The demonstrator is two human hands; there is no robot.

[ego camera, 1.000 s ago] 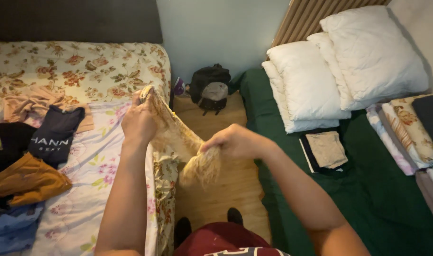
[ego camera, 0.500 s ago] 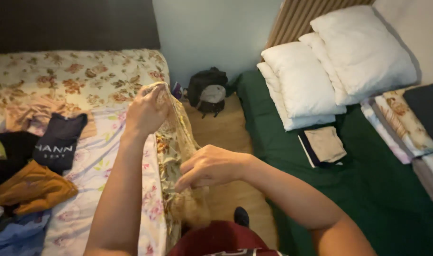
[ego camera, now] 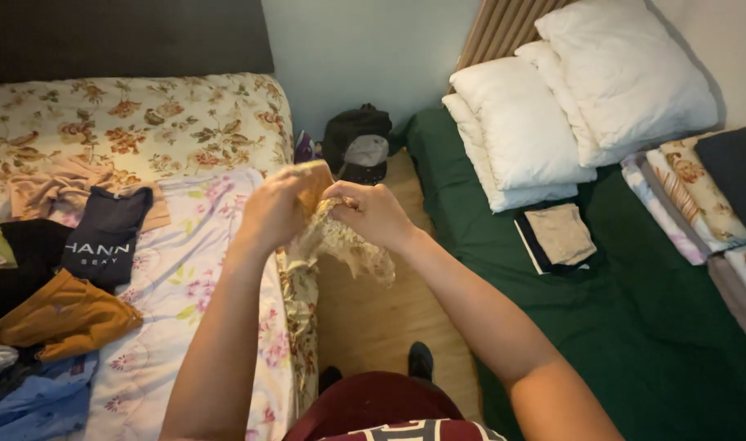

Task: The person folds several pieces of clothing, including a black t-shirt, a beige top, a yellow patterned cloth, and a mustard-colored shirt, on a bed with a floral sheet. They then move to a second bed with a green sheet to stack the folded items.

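A tan, pale-patterned piece of cloth (ego camera: pixel 348 245) hangs between my two hands, above the gap between two beds. My left hand (ego camera: pixel 273 208) pinches its upper edge on the left. Close beside it, my right hand (ego camera: pixel 374 212) grips the same edge, and the cloth droops below both. My forearms reach up from the bottom of the view.
On the left, a floral bed (ego camera: pixel 144 122) carries a heap of clothes (ego camera: pixel 58 269). On the right, a green mattress (ego camera: pixel 634 327) holds white pillows (ego camera: pixel 569 98), a folded tan cloth (ego camera: pixel 559 233) and stacked linens (ego camera: pixel 708 196). A dark bag (ego camera: pixel 358 143) sits on the wooden floor (ego camera: pixel 373 318).
My right hand has come up from low on the cloth to meet my left hand at the top edge. The cloth is now bunched shorter between them.
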